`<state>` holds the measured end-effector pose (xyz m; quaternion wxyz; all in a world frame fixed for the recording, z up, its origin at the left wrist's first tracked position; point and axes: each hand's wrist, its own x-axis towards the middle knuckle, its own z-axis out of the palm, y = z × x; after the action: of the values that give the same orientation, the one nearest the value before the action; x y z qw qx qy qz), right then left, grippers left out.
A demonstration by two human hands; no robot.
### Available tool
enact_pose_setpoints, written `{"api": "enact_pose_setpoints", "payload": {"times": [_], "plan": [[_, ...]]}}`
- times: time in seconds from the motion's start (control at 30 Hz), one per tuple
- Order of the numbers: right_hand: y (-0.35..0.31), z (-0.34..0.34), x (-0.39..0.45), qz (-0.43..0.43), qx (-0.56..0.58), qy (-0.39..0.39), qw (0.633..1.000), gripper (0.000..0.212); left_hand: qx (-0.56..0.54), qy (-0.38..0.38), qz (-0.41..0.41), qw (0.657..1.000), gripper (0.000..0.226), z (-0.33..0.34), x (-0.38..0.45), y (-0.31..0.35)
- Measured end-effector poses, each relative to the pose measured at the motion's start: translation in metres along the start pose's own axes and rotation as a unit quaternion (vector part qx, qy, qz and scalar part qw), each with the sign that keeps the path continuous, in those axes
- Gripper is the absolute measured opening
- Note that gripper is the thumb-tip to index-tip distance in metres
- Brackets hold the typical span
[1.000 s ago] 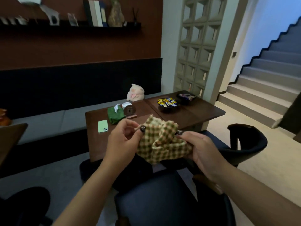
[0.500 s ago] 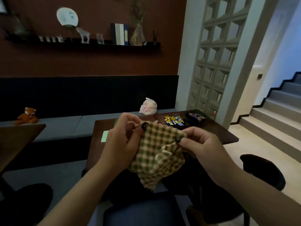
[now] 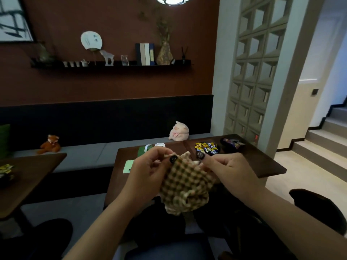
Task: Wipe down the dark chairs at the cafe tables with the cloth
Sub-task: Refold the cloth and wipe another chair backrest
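One green-and-cream checked cloth (image 3: 185, 186), bunched, held up at centre over one dark wooden cafe table (image 3: 262, 162). Left hand (image 3: 148, 175) pinching its top edge at 9 o'clock; right hand (image 3: 231, 171) pinching at 3 o'clock. Two dark chairs: one (image 3: 317, 207) at 4 o'clock, another (image 3: 165, 248) at 6. One pink plush pig (image 3: 178, 131) at 12. One orange plush fox (image 3: 50, 144) at 9.

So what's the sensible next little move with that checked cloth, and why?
Probably bring the cloth down onto the dark chair at the right. Both the left hand and right hand pinch its top edge, so it hangs bunched in the air above the table, touching no chair yet. No wiping can begin until it meets a chair.
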<state>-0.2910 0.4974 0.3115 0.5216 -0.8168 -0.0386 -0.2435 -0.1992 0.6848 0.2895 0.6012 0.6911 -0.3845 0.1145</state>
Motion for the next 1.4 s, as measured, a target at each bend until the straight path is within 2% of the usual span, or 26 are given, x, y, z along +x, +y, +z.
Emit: {"api": "enact_pose_setpoints", "payload": {"times": [0.07,0.2,0.27,0.3,0.33,0.43,0.5,0.6,0.67,0.73,0.8,0.87,0.97,1.07,1.2,1.27,1.37,1.4], "plan": [[-0.003,0.005,0.003,-0.007,0.011,-0.001,1.0,0.037,-0.004,0.005,0.002,1.0,0.036,-0.01,0.001,-0.002],[-0.011,0.03,0.007,-0.025,0.006,-0.077,0.997,0.027,0.003,0.02,0.006,1.0,0.03,-0.021,0.001,-0.013],[-0.01,0.045,0.011,-0.058,-0.041,-0.046,0.996,0.006,-0.004,0.046,-0.003,0.999,0.021,-0.019,-0.002,-0.02],[-0.008,0.05,0.014,-0.055,-0.039,-0.024,0.997,0.005,-0.016,0.064,-0.02,0.998,0.012,-0.018,-0.003,-0.023],[-0.005,0.052,0.017,-0.031,-0.017,-0.009,0.999,0.008,-0.036,0.078,-0.044,0.995,0.004,-0.016,-0.006,-0.025],[0.002,0.049,0.021,0.066,0.107,-0.008,0.992,0.008,-0.115,0.09,-0.155,0.977,0.042,-0.009,-0.015,-0.026],[0.008,0.044,0.022,0.087,0.173,-0.005,0.981,0.018,-0.141,0.072,-0.212,0.964,0.055,-0.007,-0.021,-0.025],[0.013,0.032,0.022,0.106,0.214,-0.011,0.971,0.037,-0.164,0.044,-0.259,0.951,0.038,-0.007,-0.028,-0.028],[0.014,0.024,0.021,0.117,0.223,-0.048,0.966,0.036,-0.175,0.038,-0.281,0.943,0.027,-0.006,-0.032,-0.031],[0.01,0.019,0.019,0.115,0.212,-0.107,0.965,0.026,-0.172,0.046,-0.281,0.943,0.019,-0.004,-0.033,-0.029],[0.002,0.016,0.014,0.063,0.123,-0.147,0.979,0.021,-0.174,0.059,-0.265,0.947,0.016,0.001,-0.032,-0.027],[-0.009,0.015,0.01,-0.005,0.025,-0.149,0.988,0.016,-0.177,0.07,-0.251,0.949,0.018,0.005,-0.029,-0.024],[-0.026,0.011,0.005,-0.075,-0.09,-0.157,0.981,0.02,-0.237,0.068,-0.258,0.934,0.022,0.008,-0.025,-0.014],[-0.044,0.0,0.004,-0.119,-0.147,-0.167,0.968,0.018,-0.254,0.06,-0.268,0.928,0.016,0.007,-0.021,-0.004],[-0.062,-0.01,0.006,-0.152,-0.242,-0.182,0.941,0.035,-0.247,0.042,-0.246,0.936,0.027,0.013,-0.013,0.009],[-0.064,-0.013,0.011,-0.124,-0.213,-0.201,0.948,0.033,-0.233,0.04,-0.225,0.945,0.025,0.017,-0.007,0.014],[-0.069,-0.019,0.018,0.013,-0.03,-0.299,0.954,0.007,-0.155,0.038,-0.177,0.971,0.02,0.012,0.005,0.016],[-0.067,-0.02,0.02,0.041,-0.019,-0.315,0.948,0.009,-0.137,0.033,-0.173,0.975,0.019,0.008,0.009,0.015]]}}
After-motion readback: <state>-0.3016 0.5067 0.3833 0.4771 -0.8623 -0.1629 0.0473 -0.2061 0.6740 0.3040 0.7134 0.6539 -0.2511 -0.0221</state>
